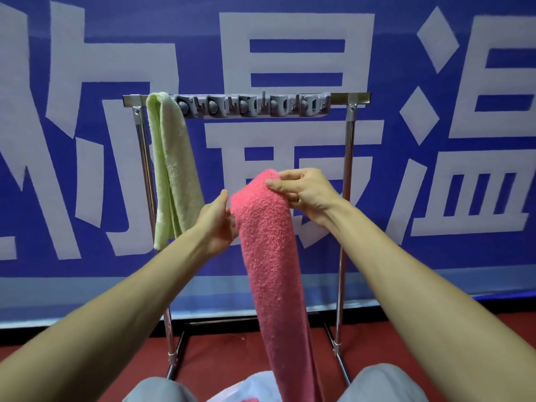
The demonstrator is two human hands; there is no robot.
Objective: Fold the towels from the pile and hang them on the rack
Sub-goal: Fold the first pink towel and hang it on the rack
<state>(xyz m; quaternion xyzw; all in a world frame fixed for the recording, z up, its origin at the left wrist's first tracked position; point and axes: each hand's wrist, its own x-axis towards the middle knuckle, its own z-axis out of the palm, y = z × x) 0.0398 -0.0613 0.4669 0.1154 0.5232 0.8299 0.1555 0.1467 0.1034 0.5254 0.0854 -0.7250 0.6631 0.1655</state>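
Note:
A folded pink towel (269,256) hangs lengthwise in front of me, below the rack's top bar. My right hand (307,195) pinches its upper fold between thumb and fingers. My left hand (217,224) grips its left edge a little lower. The metal rack (348,146) stands against the wall, with a grey strip of hooks (255,107) along its top bar. A light green towel (171,169) is draped over the left end of that bar. More towels from the pile (246,387) show at the bottom edge, between my knees.
A blue banner with large white characters (290,53) fills the wall behind the rack. The floor (232,352) is red. The rack's base rails (339,358) run toward me on both sides. My knees in grey trousers (156,391) flank the pile.

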